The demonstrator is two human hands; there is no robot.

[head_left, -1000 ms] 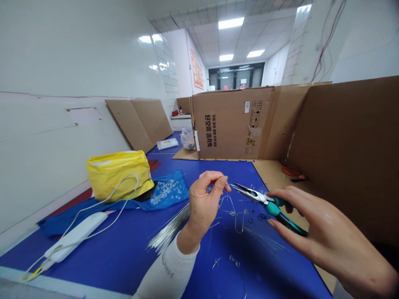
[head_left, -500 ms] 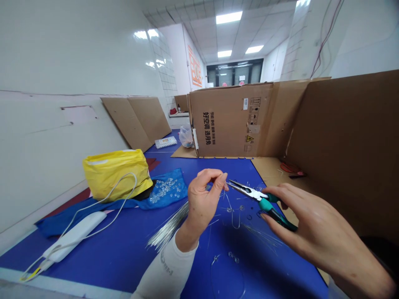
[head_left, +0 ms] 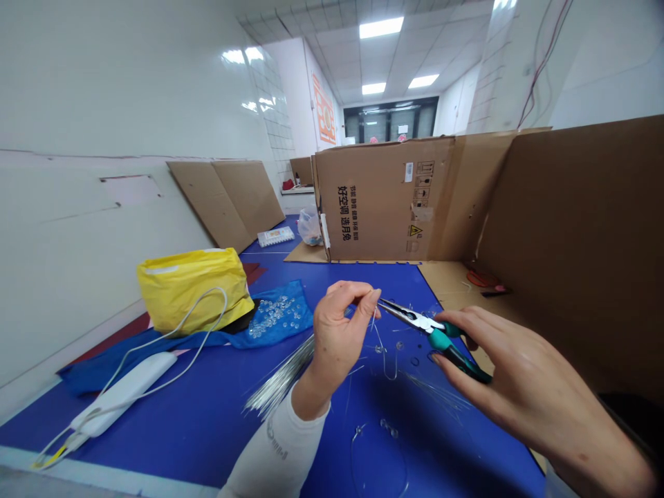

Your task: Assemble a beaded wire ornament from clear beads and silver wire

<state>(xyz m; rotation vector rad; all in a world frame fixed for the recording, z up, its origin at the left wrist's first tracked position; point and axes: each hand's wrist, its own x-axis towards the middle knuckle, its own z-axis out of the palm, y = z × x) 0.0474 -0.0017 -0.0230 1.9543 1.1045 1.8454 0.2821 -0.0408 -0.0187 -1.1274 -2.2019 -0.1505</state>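
Left hand [head_left: 339, 325] pinching wire [head_left: 380, 336] | right hand [head_left: 511, 366] angled inward, holding pliers [head_left: 440, 339]

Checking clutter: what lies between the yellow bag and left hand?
Head view: from the yellow bag to the left hand lie something black, then clear beads on a blue cloth.

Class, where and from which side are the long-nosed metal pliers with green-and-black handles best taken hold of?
Probably by the green-and-black handles, coming from the right, as the right hand does. The metal pliers slant: their handles slope down to the right, while the slim tips point up-left toward the left hand.
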